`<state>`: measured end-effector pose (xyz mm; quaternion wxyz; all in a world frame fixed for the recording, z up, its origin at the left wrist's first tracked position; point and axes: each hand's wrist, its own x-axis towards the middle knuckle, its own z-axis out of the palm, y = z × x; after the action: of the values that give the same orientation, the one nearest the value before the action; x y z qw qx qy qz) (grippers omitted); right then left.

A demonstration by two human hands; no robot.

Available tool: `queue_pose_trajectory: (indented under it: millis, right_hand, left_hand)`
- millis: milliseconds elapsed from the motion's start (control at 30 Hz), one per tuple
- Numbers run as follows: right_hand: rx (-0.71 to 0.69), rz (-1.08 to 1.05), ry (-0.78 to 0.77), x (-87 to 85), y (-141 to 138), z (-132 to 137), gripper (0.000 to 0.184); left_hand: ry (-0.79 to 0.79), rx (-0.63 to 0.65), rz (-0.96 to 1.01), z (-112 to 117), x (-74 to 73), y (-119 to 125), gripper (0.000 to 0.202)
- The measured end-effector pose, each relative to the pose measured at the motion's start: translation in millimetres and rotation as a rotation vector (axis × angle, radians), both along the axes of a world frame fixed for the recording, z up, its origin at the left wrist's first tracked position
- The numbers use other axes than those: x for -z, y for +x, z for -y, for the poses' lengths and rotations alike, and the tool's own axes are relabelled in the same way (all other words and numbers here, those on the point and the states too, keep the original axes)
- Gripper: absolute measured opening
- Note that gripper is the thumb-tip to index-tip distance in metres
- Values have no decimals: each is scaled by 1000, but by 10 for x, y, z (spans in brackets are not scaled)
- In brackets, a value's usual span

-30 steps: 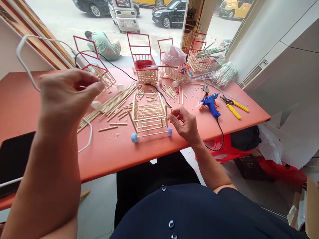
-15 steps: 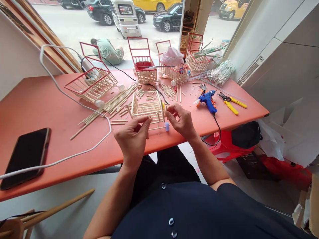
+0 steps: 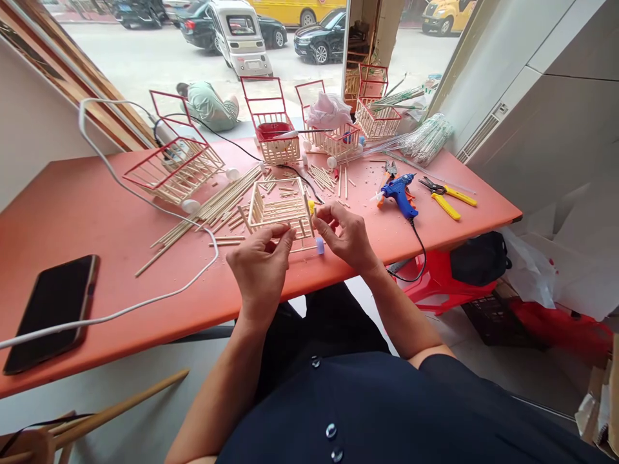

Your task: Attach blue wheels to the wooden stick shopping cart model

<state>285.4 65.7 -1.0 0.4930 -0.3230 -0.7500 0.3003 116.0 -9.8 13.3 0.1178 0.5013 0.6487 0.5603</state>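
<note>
Left hand [image 3: 261,267]: hides the bare stick cart's [image 3: 280,211] near left corner; anything between its fingertips is too small to tell
Right hand [image 3: 341,235]: just right of the cart, hiding part of a short stick [image 3: 315,213]
Wooden furniture [image 3: 120,408]: below left of the cart, cut off by the edge
Yellow vehicle [image 3: 290,9]: beyond the cart, its top cut off

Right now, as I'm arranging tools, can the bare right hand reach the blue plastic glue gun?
Probably yes: the glue gun lies just right of the right hand, with mostly pink tabletop between, though it seems to pinch a short wooden stick.
</note>
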Motion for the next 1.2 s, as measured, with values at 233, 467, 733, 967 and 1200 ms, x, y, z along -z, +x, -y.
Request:
queue_pose_trajectory:
  millis: [233,467,733,967,1200]
  right_hand:
    - [-20,-5,-21,-8,-6,7,36]
    - [-36,-43,15,-12,-4,11,37]
    - [-35,-47,-10,-25,-1,20,37]
    - [-31,-25,-13,-22,-1,25,37]
    - [-27,-23,-22,-39,4,39,40]
  left_hand:
    - [3,27,-59,1,17,-22,16]
    - [54,12,-115,-2,35,-23,13]
    - [70,30,-86,-15,87,-14,18]
    - [23,27,-77,-3,117,-24,25]
    - [10,16,-98,7,73,4,24]
